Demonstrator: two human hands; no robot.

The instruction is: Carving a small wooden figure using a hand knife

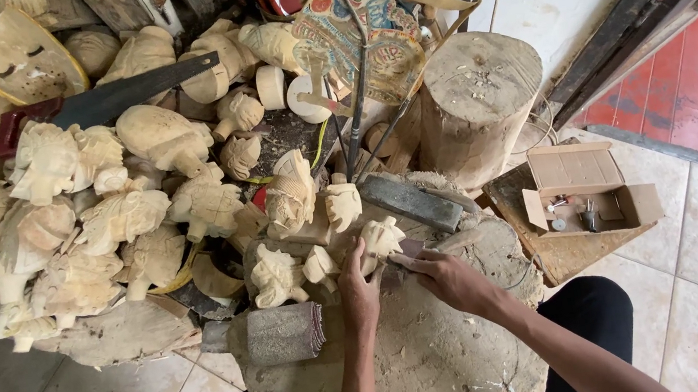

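Two bare hands meet at the far edge of a round stump block (428,367) that serves as the counter. Left hand (361,293): forearm runs straight up from the near edge, fingers curled, grip clamped on a small pale carved wooden figure (381,241) held at the block's far edge. Right hand (444,275): forearm enters from the near right corner, angled left; fingers together around a thin dark tool (408,260) whose tip touches the figure. The tool's kind cannot be told.

Just left of the left hand, at the block's left edge, lies a dark ribbed mallet (282,333). More carved figures (278,274) crowd the far-left edge. A grey sharpening stone (409,201) lies beyond the hands. Near half of the block is bare. An open cardboard box (589,189) sits well apart to the right.
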